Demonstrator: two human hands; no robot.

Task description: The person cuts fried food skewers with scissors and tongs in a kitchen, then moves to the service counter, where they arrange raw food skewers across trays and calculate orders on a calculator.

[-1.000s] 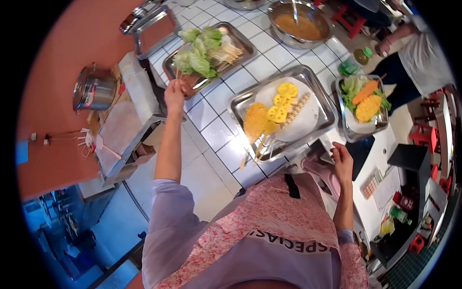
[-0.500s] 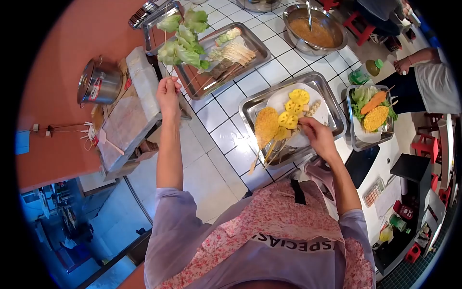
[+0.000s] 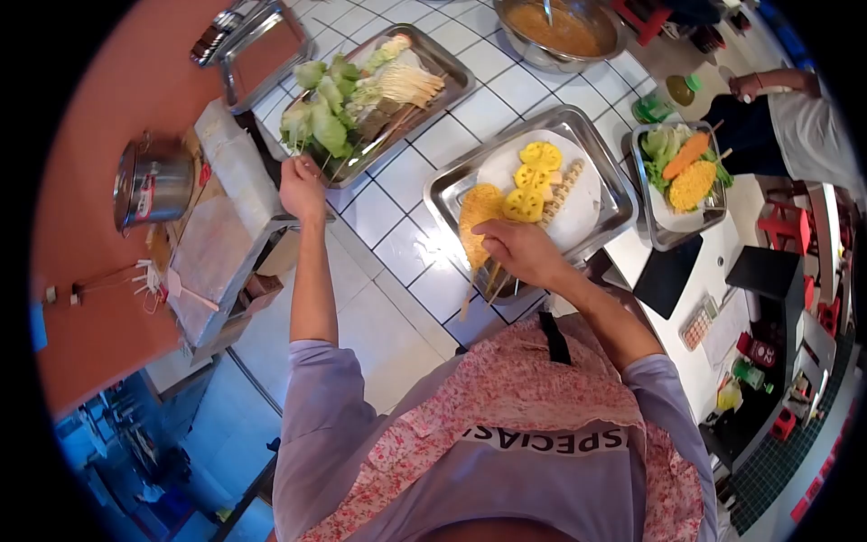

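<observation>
My left hand (image 3: pixel 302 188) is closed around the thin sticks of lettuce skewers (image 3: pixel 325 126), whose green leaves sit over the left end of a metal tray (image 3: pixel 459 65). Enoki mushrooms (image 3: pixel 411 88) and other skewered food lie in that tray. Over a second metal tray (image 3: pixel 623 200), my right hand (image 3: pixel 522 253) is closed, fingertips at the edge of a breaded patty (image 3: pixel 479 210) on a stick. What they pinch is hidden. Beside that hand, yellow lotus root slices (image 3: pixel 540 155) and a skewer of small pale pieces (image 3: pixel 564 188) lie on white paper (image 3: pixel 587 194).
At the back stands a steel bowl (image 3: pixel 564 63) of brown sauce with a utensil in it. A smaller tray (image 3: pixel 664 237) at right holds lettuce and breaded skewers. A steel pot (image 3: pixel 167 185) is at left. Another person's hand (image 3: pixel 745 86) shows beyond the counter.
My left hand has lowered the lettuce skewers towards the tray. My right hand has moved left across its tray, from the pale-piece skewer to the breaded patty.
</observation>
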